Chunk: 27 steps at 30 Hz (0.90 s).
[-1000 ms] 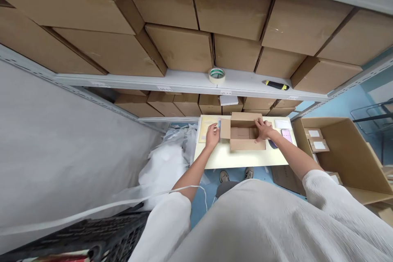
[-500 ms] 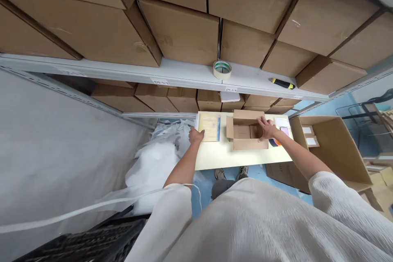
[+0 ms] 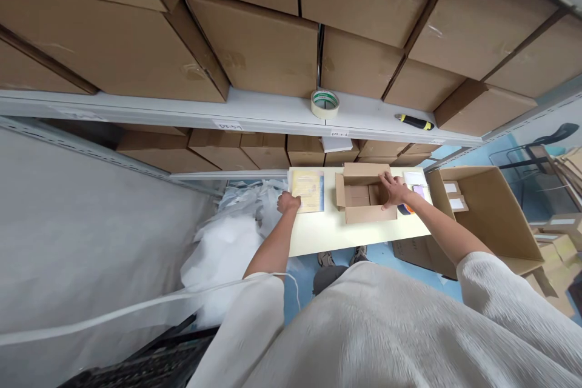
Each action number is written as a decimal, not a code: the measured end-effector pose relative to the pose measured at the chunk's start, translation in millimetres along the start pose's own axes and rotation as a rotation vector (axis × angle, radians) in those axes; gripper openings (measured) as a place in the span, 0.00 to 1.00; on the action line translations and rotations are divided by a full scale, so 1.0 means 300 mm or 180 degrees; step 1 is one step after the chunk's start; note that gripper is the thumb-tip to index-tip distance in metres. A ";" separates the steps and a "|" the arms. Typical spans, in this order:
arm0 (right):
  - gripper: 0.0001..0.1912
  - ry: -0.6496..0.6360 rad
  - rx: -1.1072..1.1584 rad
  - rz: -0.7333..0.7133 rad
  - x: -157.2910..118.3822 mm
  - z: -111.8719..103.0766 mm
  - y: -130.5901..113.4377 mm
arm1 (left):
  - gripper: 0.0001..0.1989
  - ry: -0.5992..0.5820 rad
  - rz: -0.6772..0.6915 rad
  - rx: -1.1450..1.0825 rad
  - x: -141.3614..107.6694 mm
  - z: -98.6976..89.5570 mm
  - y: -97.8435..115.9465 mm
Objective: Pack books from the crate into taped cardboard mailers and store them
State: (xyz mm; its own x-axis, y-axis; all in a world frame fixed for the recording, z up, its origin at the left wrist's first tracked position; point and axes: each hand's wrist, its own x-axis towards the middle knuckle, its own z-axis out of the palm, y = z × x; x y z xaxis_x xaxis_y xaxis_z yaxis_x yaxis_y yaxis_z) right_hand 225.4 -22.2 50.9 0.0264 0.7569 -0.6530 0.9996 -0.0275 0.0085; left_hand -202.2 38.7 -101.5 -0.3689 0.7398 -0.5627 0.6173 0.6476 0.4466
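With the right hand (image 3: 396, 191) gripping the open carton (image 3: 367, 216), the yellow booklet (image 3: 310, 191) could fall if the left hand (image 3: 289, 201), pinching it, slackens

A masking tape roll (image 3: 324, 113) rests on the far shelf (image 3: 366, 113), left of a utility knife (image 3: 415, 122); black crate (image 3: 152, 365) near left.

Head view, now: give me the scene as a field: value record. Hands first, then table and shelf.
left_hand: left hand at left edge of yellow-and-blue printed sheet; grip unclear
right_hand: right hand on right end of open carton
carton_state: top open, flaps spread
table: pale yellow table; sheet on left, carton right of it
right_of_carton: phone, partly hidden by the right arm
shelf: grey shelf with masking tape roll, black-and-yellow utility knife right of it
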 end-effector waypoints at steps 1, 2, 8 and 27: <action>0.85 -0.0005 0.0014 -0.0002 0.000 0.001 -0.001 | 0.21 0.0000 -0.0013 0.0006 0.004 0.000 0.003; 0.85 -0.0009 0.0022 -0.0005 0.000 0.002 -0.001 | 0.21 0.0016 -0.0030 0.0012 0.007 0.000 0.005; 0.85 0.0052 0.0093 -0.0056 0.022 0.025 0.015 | 0.27 0.0118 -0.0038 -0.0025 0.003 -0.009 0.016; 0.85 0.0300 -0.0124 -0.0265 0.071 0.059 0.008 | 0.23 0.0502 0.1939 -0.0975 -0.477 -0.534 0.192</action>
State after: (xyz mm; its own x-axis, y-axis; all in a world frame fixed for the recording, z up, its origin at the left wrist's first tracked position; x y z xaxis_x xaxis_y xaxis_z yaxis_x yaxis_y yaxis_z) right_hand 228.0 -17.6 23.7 -0.0577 0.8135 -0.5788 0.9980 0.0621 -0.0122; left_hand -225.2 -0.7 116.0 -0.1302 0.9901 -0.0525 0.5312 0.1144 0.8395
